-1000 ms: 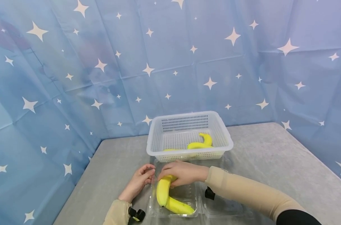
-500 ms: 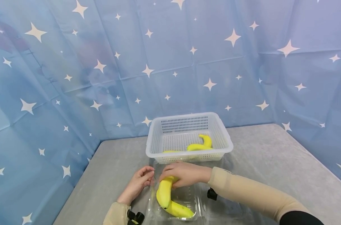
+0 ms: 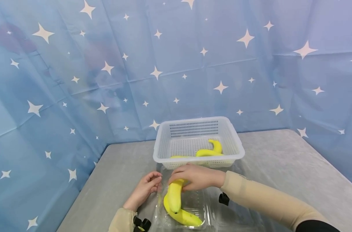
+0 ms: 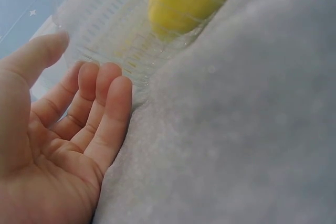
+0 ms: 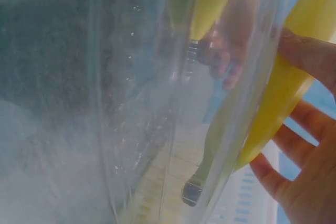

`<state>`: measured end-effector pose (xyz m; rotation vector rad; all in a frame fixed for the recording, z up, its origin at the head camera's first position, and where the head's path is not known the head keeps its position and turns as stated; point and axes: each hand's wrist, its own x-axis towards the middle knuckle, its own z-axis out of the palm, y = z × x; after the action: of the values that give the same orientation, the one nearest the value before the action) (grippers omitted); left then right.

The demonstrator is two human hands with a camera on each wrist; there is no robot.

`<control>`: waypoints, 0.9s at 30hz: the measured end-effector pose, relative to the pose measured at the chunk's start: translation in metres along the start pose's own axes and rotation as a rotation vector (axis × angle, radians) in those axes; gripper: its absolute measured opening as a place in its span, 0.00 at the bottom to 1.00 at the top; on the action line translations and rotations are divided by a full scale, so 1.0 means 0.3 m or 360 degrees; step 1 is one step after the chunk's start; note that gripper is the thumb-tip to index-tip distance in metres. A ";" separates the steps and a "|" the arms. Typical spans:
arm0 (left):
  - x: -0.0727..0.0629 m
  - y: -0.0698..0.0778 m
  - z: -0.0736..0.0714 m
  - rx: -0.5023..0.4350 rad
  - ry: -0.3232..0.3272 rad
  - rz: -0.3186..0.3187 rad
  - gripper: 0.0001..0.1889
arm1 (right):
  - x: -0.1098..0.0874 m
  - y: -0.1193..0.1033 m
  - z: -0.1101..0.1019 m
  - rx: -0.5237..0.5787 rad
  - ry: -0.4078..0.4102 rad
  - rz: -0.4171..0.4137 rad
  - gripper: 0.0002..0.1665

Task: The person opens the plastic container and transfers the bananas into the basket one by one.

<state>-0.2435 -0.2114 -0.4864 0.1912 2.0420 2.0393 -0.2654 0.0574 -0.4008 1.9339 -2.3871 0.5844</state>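
Note:
My right hand point(image 3: 196, 177) grips the upper end of a yellow banana point(image 3: 175, 196) over an open clear plastic clamshell box point(image 3: 193, 201). In the right wrist view, the thumb and fingers lie on opposite sides of this banana point(image 5: 278, 103), partly seen through the clear plastic. A second banana point(image 3: 189, 218) lies in the box, crossed in part by the held one. My left hand point(image 3: 145, 188) is at the box's left side. Its fingers are loosely bent with nothing in them, as the left wrist view shows the palm point(image 4: 58, 166); whether the fingertips touch the plastic, I cannot tell.
Behind the box stands a white perforated basket point(image 3: 199, 160) with a few bananas point(image 3: 209, 152) inside. The box's clear lid point(image 3: 235, 214) lies flat to the right, under my right forearm. A grey cloth covers the table point(image 3: 280, 158); a blue starred curtain point(image 3: 176, 64) hangs behind.
The lower end of the held banana has swung slightly to the right, over the one lying in the box. My left hand has hardly moved. The head view has shifted a little.

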 end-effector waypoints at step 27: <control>0.008 -0.006 -0.003 0.0016 0.0002 0.0013 0.17 | -0.011 -0.004 -0.030 -0.0028 0.0041 0.0002 0.29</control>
<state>-0.2457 -0.2116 -0.4885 0.2005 2.0556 2.0349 -0.2656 0.0629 -0.3929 1.9065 -2.3700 0.5828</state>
